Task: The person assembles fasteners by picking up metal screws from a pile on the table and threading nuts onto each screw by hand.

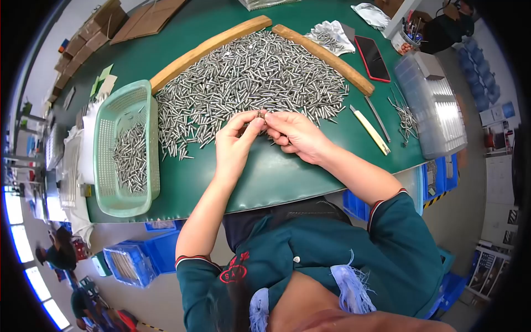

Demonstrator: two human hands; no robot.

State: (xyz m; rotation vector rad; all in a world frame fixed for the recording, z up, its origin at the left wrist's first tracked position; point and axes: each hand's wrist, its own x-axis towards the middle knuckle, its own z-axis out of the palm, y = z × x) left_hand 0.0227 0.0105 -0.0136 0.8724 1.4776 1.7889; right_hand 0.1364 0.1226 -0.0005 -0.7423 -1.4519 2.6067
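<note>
My left hand [233,145] and my right hand [301,135] meet at the near edge of a large pile of small metal pins [249,72]. The fingertips of both hands are pinched together around a tiny metal piece [260,114], mostly hidden by the fingers; it looks like one of the pins. To the left, a pale green plastic basket [152,182] holds a smaller heap of similar pins [131,157]. Two wooden bars [221,44] border the pile along its far side, set at an angle to each other.
Right of the pile, a cream-handled knife [370,130] and a thin metal strip [378,119] lie on the green table [193,202]. Beyond are a red-edged phone [372,59], clear plastic boxes [428,105] and thin metal rods [405,119]. Blue bins [130,264] stand below. Other people are at lower left.
</note>
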